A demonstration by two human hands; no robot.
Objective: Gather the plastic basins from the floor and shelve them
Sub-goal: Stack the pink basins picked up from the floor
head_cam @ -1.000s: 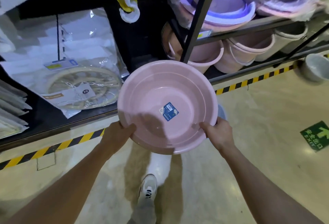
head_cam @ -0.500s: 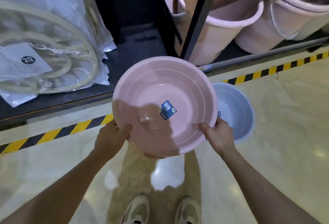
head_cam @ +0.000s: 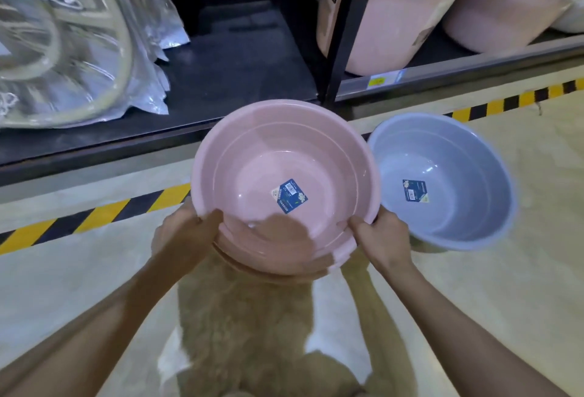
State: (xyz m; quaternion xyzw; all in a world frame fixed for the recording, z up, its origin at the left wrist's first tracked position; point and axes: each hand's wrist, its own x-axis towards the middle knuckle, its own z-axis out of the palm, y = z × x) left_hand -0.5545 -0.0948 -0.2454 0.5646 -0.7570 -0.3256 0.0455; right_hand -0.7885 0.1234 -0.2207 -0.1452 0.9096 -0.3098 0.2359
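Pink basin held above the floor, near the striped tape. Left hand and right hand clamp its near rim, thumbs inside. Blue basin sits on the floor, just right of the pink basin.
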